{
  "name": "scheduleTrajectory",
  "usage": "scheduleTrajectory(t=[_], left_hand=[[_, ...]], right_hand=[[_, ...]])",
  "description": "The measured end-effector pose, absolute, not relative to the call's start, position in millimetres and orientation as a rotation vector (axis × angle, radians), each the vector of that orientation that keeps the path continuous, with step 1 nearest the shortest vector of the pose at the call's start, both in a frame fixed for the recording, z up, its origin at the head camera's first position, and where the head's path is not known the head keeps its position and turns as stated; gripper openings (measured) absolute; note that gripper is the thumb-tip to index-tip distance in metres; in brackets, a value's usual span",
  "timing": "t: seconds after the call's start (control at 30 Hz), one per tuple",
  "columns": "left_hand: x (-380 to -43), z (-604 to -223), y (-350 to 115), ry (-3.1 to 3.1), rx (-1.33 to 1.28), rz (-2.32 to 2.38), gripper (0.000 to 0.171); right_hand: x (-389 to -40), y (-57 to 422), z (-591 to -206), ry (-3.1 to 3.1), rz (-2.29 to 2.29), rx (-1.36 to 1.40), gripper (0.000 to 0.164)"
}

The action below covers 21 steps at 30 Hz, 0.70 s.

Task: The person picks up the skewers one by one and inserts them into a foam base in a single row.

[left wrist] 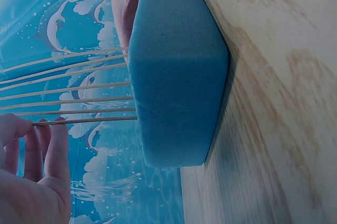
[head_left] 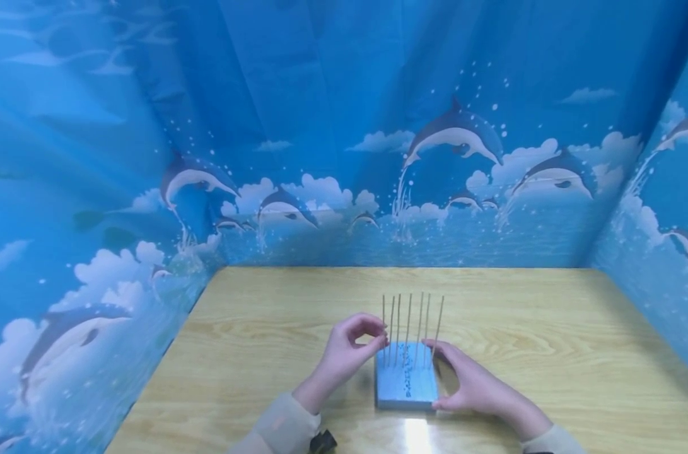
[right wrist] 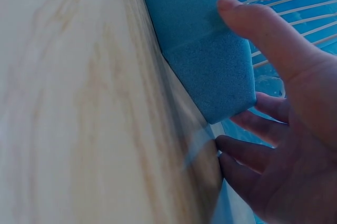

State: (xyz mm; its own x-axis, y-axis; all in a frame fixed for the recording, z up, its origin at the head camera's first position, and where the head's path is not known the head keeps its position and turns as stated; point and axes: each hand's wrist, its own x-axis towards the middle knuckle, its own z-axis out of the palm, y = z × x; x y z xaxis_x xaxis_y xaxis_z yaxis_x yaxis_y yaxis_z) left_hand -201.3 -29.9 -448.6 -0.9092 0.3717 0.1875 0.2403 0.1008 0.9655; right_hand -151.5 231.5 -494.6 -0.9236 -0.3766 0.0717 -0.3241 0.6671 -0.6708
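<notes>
A blue foam block (head_left: 391, 388) lies on the table, with several thin wooden sticks (head_left: 409, 321) standing upright in a row across its top. Dark specks run down the middle of the top face. My left hand (head_left: 349, 347) pinches the leftmost stick (left wrist: 100, 120) between thumb and fingers, partway up its length; the stick's lower end meets the foam. Around the block's right side curls my right hand (head_left: 474, 381), thumb (right wrist: 231, 8) on the near edge and fingers at the far corner. The right wrist view shows the lower fingers close to the tabletop.
The wood-grain table (head_left: 264, 315) spreads out on both sides of the block. Behind it and at both sides hangs a blue curtain (head_left: 344, 126) printed with dolphins and clouds. Near the left sleeve (head_left: 287, 422) a small black object (head_left: 323, 441) shows at the wrist.
</notes>
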Motion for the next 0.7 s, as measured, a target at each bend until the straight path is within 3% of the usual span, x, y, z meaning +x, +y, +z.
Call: scheduleTrajectory(t=[0.7], left_hand=[[-204.0,-456.2,-45.1,2.264,0.609,1.896,0.029]], right_hand=[[-151.4,239.8,-486.1,2.703,-1.084,-0.613,0.116]])
